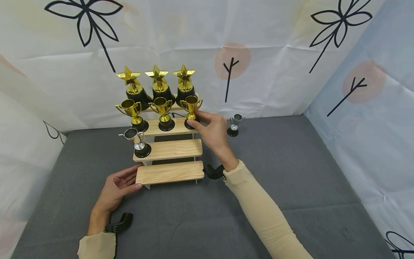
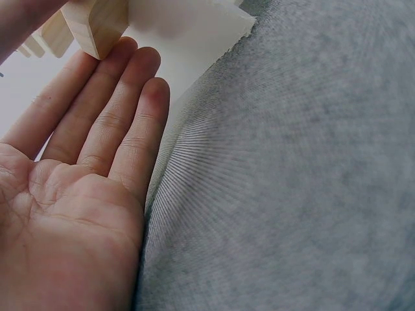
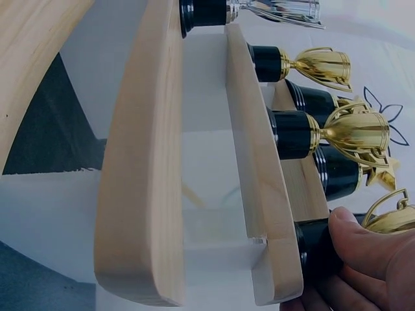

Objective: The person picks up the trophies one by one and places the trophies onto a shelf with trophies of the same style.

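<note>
A tiered display stand with pale wooden shelves (image 1: pixel 169 172) stands on the grey cloth. My left hand (image 1: pixel 117 187) holds the left end of its lowest shelf between thumb and fingers; in the left wrist view the fingers (image 2: pixel 107 123) are nearly straight against the wood. On the third shelf up, my right hand (image 1: pixel 211 131) pinches the black base of the rightmost gold trophy cup (image 1: pixel 191 104), base on the wood. Two more gold trophy cups (image 1: pixel 161 108) stand left of it. One silver trophy cup (image 1: pixel 137 140) is at the left of the second shelf.
Three gold star trophies (image 1: pixel 157 82) line the top shelf at the back. Another silver trophy cup (image 1: pixel 235 124) stands on the grey cloth (image 1: pixel 284 154), right of the stand. A patterned white backdrop (image 1: pixel 194 32) rises behind and at the sides.
</note>
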{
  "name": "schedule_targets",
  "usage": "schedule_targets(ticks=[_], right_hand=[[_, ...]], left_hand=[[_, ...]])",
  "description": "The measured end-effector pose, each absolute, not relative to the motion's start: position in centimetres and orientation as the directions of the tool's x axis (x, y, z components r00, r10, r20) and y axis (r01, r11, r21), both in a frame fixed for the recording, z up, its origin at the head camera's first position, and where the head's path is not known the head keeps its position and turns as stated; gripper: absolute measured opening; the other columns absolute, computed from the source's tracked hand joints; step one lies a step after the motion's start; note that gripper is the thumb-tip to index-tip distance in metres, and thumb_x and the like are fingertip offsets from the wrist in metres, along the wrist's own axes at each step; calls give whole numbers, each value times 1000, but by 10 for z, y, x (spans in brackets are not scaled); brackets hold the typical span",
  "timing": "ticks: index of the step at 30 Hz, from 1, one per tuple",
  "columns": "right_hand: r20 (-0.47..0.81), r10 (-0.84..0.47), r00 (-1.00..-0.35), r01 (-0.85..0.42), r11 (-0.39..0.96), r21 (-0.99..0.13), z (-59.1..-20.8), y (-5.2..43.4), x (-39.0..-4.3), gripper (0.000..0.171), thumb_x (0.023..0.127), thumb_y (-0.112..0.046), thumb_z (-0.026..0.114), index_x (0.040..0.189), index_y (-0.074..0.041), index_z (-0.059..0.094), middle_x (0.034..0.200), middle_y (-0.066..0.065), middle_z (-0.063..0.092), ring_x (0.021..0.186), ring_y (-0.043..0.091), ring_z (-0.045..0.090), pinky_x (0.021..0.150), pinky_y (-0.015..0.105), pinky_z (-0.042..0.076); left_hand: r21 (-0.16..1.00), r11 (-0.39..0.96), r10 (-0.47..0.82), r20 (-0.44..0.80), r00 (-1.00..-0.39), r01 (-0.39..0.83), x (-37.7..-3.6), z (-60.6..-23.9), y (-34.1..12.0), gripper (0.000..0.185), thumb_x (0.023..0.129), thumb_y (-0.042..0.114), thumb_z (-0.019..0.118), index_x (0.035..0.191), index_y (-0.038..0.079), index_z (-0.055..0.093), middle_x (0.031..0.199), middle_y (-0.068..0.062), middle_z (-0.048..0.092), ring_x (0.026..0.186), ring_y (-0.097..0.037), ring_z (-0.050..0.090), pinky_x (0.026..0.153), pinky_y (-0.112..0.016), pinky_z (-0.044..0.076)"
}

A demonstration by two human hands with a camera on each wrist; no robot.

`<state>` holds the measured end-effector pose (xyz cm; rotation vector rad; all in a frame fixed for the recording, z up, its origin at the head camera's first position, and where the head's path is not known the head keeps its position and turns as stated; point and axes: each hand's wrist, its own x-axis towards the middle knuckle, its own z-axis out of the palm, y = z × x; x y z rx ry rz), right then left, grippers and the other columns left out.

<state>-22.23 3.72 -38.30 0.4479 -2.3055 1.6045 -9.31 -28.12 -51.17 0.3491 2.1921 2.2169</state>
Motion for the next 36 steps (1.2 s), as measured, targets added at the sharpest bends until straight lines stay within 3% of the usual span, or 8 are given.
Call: schedule_targets(ticks=[22,36], right_hand=[[416,-93,-905,-420,361,-833,-385,37,-221,45,85,-20,85,125,-4,71,112,14,74,106,24,72,98,42,57],[444,-110,-889,-458,238,-857,-391,47,-217,46,86,-15,84,127,0,69,124,16,69,113,24,69,102,35,54]], left_hand=[[989,-28,162,149,-975,146,-93,-511,-281,68,80,-23,71,140,-23,40,134,7,62,121,-7,62,99,-21,52],[988,-18,162,152,-975,151,-93,-511,-281,67,80,-23,70,140,-22,41,135,7,62,121,-7,62,99,-22,52]])
